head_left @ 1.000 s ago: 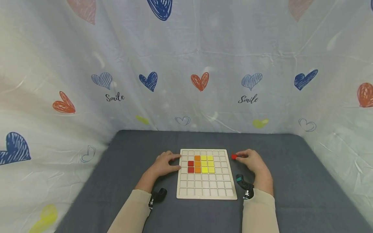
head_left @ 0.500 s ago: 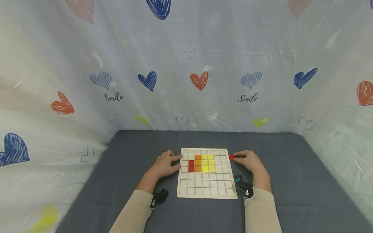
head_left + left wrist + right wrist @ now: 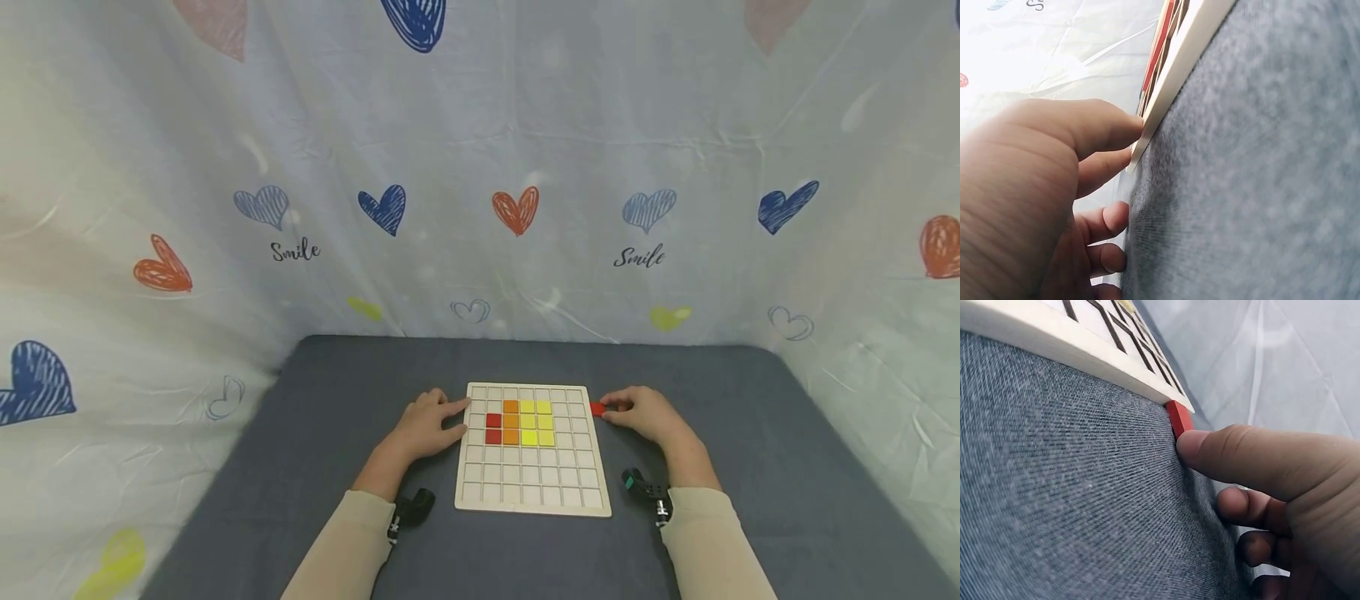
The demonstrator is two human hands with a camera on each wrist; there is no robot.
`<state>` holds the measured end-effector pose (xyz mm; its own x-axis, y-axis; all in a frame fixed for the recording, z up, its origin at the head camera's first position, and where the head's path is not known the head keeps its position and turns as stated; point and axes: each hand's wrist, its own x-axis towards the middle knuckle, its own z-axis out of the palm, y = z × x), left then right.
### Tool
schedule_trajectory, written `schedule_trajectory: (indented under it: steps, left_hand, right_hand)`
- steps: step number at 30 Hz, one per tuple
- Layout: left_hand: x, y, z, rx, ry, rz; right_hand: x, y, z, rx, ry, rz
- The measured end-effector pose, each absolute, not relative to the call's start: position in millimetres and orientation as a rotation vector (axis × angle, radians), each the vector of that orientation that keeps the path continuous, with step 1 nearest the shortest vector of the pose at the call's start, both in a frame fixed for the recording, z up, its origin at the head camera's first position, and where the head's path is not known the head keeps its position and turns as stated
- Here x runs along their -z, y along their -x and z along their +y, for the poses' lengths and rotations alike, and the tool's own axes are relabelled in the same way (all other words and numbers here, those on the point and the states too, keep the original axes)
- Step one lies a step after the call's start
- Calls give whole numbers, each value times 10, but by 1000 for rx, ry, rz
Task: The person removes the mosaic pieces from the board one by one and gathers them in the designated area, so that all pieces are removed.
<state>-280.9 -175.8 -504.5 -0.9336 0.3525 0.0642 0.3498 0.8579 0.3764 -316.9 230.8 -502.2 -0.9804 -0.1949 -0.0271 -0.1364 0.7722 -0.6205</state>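
A pale wooden grid board (image 3: 532, 505) lies on the dark grey cloth. Set in its grid are two red tiles (image 3: 492, 428), several orange tiles (image 3: 511, 422) and several yellow tiles (image 3: 536, 422). My left hand (image 3: 422, 427) touches the board's left edge with thumb and index fingertips spread apart; the other fingers hang loosely in the left wrist view. At the board's right side, my right hand (image 3: 648, 413) pinches a loose red tile (image 3: 1179, 417) between thumb and finger. One end of that tile meets the board's edge; its other end is hidden by the thumb.
Dark grey cloth (image 3: 360, 375) covers the table around the board. A white curtain (image 3: 570, 275) printed with hearts stands behind and at the sides. Black wrist cameras sit near the cuffs, the left camera (image 3: 414, 506) and the right camera (image 3: 643, 486).
My right hand has moved left, bringing the red tile from beside the board to its right edge. The right forearm has swung outward. My left hand stays at the left edge.
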Motion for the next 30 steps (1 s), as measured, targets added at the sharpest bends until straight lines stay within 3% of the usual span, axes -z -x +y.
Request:
schedule_trajectory:
  steps: [15,23,30]
  left_hand:
    - [5075,2829,-1744,-586,-551,3045]
    - [5061,2835,-1775,-563,-546,3061]
    - [5075,2832,-1755,-562,-570,3035]
  right_hand:
    - [4920,3115,2356,1028,311,2828]
    - [4538,3073,2340,1073,328,2878]
    - [4278,2953,2139,1232,497,2866]
